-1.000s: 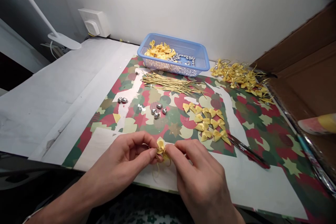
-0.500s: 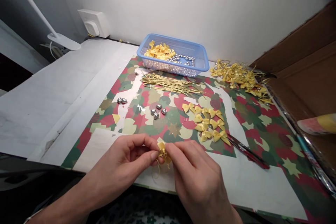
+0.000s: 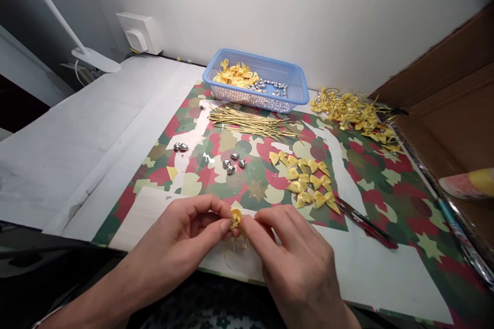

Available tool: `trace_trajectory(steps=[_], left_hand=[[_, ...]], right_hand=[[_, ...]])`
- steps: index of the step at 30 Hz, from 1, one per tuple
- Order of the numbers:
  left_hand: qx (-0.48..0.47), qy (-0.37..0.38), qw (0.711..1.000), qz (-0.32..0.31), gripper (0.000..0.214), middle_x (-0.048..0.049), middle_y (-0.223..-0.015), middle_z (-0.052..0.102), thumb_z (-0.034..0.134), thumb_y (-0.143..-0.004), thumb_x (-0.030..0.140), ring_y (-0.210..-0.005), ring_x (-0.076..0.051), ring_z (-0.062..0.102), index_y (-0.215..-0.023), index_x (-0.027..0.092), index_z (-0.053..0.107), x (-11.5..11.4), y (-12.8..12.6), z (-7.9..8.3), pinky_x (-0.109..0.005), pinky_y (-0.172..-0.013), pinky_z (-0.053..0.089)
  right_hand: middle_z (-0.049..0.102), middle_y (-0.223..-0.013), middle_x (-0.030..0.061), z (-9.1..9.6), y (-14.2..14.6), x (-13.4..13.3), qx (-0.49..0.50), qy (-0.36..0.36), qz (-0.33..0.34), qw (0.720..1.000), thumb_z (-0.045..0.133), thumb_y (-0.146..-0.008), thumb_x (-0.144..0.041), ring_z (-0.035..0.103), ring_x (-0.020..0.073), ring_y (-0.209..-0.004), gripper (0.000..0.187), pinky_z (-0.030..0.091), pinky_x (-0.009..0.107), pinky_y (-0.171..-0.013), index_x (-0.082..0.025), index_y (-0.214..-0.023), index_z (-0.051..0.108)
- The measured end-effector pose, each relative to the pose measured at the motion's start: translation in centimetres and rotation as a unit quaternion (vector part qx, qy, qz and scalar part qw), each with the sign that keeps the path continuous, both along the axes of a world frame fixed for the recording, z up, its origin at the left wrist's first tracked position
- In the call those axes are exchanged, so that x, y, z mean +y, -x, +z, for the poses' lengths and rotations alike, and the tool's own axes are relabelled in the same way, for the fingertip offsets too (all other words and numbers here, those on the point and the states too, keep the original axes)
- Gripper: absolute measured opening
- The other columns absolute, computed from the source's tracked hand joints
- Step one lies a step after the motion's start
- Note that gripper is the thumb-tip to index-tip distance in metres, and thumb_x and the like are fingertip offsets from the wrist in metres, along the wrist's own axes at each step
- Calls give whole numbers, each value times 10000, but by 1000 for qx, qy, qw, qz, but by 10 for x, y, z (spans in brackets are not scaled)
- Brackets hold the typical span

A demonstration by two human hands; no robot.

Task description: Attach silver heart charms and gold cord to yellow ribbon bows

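My left hand [image 3: 181, 239] and my right hand [image 3: 293, 259] meet at the table's near edge, both pinching one small yellow ribbon bow [image 3: 235, 217] between thumb and fingertips. A thin gold thread hangs from the bow below my fingers. Several loose yellow bows [image 3: 306, 180] lie on the patterned paper just beyond my right hand. A few silver heart beads [image 3: 232, 162] sit ahead of my left hand, two more silver beads [image 3: 179, 147] further left. A bundle of gold threads [image 3: 250, 123] lies in front of the blue basket [image 3: 297, 87].
The blue basket holds more yellow bows and silver beads. A heap of bows with gold loops [image 3: 357, 115] lies at the back right. Dark red scissors [image 3: 365, 226] rest right of my hand. A cardboard box [image 3: 447, 92] stands at right, a lamp arm [image 3: 57, 20] at left.
My fingers shifted slightly on the bow, turning it a little; my right fingertips moved closer over it. Nothing else on the table moved.
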State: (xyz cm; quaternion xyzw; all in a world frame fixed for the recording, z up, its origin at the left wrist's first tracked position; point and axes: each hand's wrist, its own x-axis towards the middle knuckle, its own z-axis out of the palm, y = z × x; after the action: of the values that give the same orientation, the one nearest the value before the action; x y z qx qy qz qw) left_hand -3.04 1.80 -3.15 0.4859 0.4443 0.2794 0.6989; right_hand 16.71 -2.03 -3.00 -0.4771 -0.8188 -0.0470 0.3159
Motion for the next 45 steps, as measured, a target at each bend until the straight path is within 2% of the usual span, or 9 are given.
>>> trace_trajectory(steps=[7, 13, 23, 29, 32, 36, 38, 41, 45], left_hand=[[4, -36, 999, -17, 140, -13, -881, 763, 686, -997, 250, -847, -169, 701, -897, 204, 772, 2, -1, -1, -245, -791, 560], [11, -72, 997, 22, 122, -39, -914, 793, 716, -950, 212, -869, -191, 719, -875, 195, 811, -1, -9, -2, -268, -793, 589], [73, -262, 958, 90, 224, -61, -1014, 785, 619, -936, 102, -878, -177, 756, -899, 197, 819, -7, -15, -16, -229, -747, 611], [68, -172, 980, 73, 165, -62, -950, 758, 651, -931, 177, -914, -205, 717, -837, 191, 786, -1, -13, -13, -258, -752, 579], [37, -105, 992, 67, 114, -52, -911, 757, 711, -901, 212, -864, -191, 701, -808, 185, 770, 5, -8, -9, -251, -744, 564], [-2, -12, 998, 57, 106, -22, -853, 773, 762, -882, 217, -798, -153, 699, -778, 201, 779, 8, 1, -4, -209, -733, 548], [-9, 13, 998, 56, 117, -6, -829, 783, 764, -888, 209, -781, -135, 693, -775, 219, 791, 8, 5, -5, -180, -715, 531], [-14, 19, 998, 63, 133, 11, -831, 787, 769, -896, 205, -748, -105, 657, -771, 235, 804, 8, 7, -8, -139, -683, 506], [-44, 37, 995, 83, 125, -3, -799, 795, 793, -877, 193, -729, -104, 664, -756, 221, 807, 8, 4, -8, -115, -623, 504]], right_hand=[[704, -769, 55, -4, 3, 3, 65, 6, 6, 998, 513, -1074, -103, 643, 163, -683, 300, 499, 273, -633, -139, -868, 727], [727, -815, 56, -8, 5, 2, 109, 47, 9, 993, 494, -1022, -41, 663, 174, -690, 226, 533, 274, -639, -140, -1018, 696], [743, -797, 91, -16, 19, 5, 127, 18, 6, 992, 471, -997, 5, 726, 177, -640, 214, 578, 248, -594, -95, -1035, 657], [748, -945, 84, -16, 16, 7, 172, 47, -6, 984, 537, -994, -30, 741, 183, -851, 211, 621, 275, -771, -171, -1008, 693], [740, -1035, 42, -13, 9, 10, 375, 106, -37, 920, 588, -1034, -123, 737, 154, -961, 161, 636, 250, -837, -235, -961, 679], [693, -896, -22, -8, -2, 15, 661, 309, 2, 684, 623, -1067, -309, 745, 111, -729, 151, 610, 162, -545, -252, -932, 659], [651, -840, -42, -5, -7, 18, 722, 326, 8, 610, 702, -1018, -312, 678, 72, -597, 167, 594, 155, -517, -227, -883, 652], [647, -844, -48, -2, -14, 21, 740, 295, -21, 604, 757, -982, -308, 531, 13, -484, 199, 573, 147, -522, -210, -856, 636], [647, -836, -46, -2, -20, 19, 702, 262, -54, 660, 725, -1011, -330, 455, 7, -478, 203, 554, 160, -546, -219, -878, 618]])
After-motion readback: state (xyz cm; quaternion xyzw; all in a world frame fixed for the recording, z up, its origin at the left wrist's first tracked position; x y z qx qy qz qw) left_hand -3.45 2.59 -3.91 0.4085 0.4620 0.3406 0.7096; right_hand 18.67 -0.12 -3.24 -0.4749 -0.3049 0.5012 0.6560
